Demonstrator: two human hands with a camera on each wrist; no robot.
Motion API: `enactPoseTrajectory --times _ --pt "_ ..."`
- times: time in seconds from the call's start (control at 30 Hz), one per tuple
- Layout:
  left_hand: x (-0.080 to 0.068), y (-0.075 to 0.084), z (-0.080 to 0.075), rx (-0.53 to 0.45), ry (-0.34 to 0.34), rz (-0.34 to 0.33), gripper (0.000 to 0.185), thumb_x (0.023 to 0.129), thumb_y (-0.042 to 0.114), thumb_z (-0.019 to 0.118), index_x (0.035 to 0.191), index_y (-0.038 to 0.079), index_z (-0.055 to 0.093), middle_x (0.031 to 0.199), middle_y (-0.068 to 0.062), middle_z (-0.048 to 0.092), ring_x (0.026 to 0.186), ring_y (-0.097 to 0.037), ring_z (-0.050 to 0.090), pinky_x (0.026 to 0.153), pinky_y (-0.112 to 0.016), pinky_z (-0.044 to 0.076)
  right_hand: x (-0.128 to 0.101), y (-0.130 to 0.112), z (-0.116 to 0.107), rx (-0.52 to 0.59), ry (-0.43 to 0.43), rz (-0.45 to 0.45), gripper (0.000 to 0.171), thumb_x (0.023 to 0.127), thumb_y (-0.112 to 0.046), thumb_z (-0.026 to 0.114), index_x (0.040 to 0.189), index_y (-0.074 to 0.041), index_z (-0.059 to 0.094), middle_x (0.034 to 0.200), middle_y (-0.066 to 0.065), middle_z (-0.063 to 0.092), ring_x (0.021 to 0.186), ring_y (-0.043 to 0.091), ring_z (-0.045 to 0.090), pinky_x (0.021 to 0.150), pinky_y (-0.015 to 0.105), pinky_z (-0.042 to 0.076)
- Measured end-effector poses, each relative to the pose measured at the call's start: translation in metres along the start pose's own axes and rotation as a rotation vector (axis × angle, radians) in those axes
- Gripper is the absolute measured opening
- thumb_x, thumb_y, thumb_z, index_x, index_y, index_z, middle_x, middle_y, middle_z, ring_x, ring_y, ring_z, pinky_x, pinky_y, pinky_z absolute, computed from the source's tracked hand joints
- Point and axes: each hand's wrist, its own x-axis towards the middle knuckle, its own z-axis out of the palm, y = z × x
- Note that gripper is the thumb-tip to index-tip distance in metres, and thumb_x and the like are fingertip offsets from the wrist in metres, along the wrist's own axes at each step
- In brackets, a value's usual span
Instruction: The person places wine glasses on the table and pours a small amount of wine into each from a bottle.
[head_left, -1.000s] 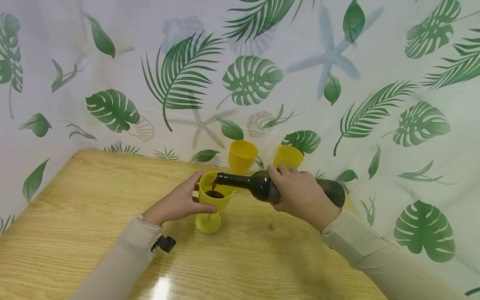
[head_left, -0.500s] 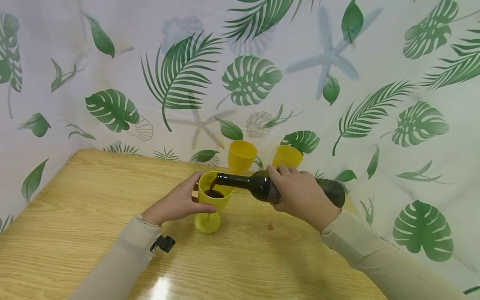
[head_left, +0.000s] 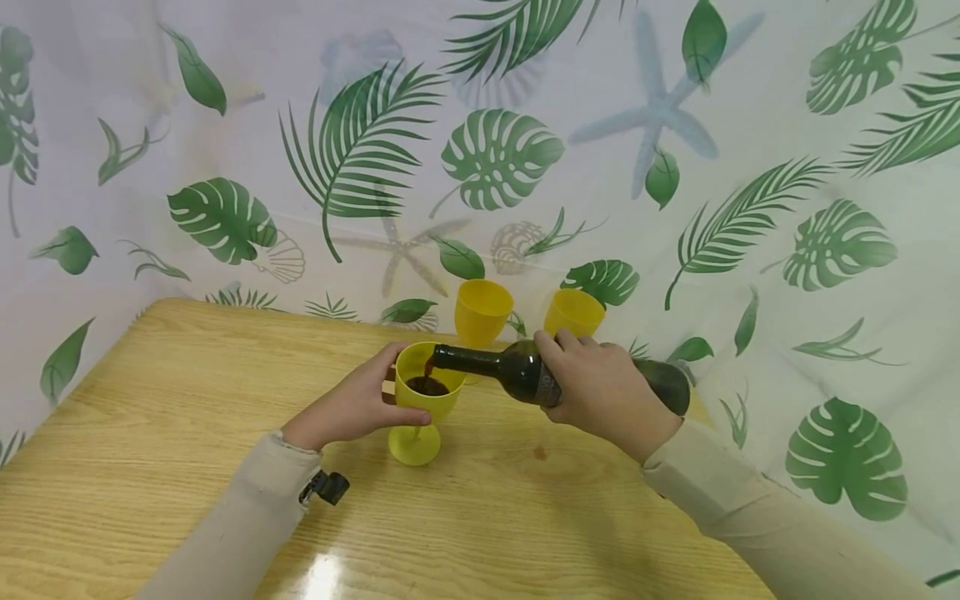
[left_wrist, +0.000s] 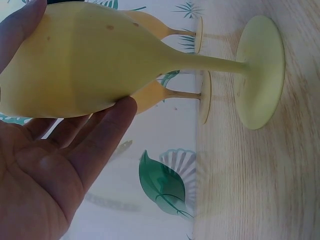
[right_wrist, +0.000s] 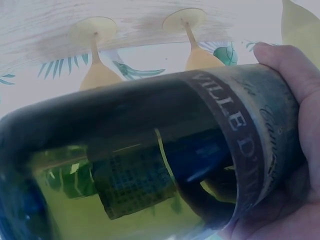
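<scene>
My left hand (head_left: 367, 404) holds a yellow goblet (head_left: 442, 406) by its bowl, thumb in front and fingers behind. The goblet's round foot stands on the table, as the left wrist view (left_wrist: 260, 72) also shows. With my right hand (head_left: 600, 392) I grip a dark green wine bottle (head_left: 517, 369) around its body. The bottle lies nearly level, its mouth over the goblet's rim. Dark red liquid (head_left: 426, 386) runs from the mouth and pools inside the bowl. In the right wrist view the bottle's label (right_wrist: 250, 125) shows beside my fingers.
Two orange-yellow goblets stand behind the bottle at the table's back edge, one left (head_left: 483, 311) and one right (head_left: 573, 312), the latter partly hidden by my right hand. A leaf-patterned white sheet (head_left: 247, 125) rises behind the wooden table (head_left: 187, 400).
Liquid keeps flowing from the bottle into the goblet, and the pool in the bowl looks slightly larger. Both hands stay nearly in place.
</scene>
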Motion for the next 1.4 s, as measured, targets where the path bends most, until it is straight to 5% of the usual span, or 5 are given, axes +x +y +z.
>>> enactPoseTrajectory --times 1.4 --pt "-0.0043 0.0006 0.0062 0.015 0.009 0.003 0.083 0.086 0.026 0.088 0.152 0.019 0.038 0.143 -0.006 0.052 0.128 -0.03 0.053 0.1 -0.046 0.056 -0.0077 -0.0017 0.0013 0.011 -0.007 0.002 0.075 0.07 -0.037 0.093 0.126 -0.006 0.053 0.093 0.008 0.059 0.068 0.023 0.06 0.055 0.039 0.054"
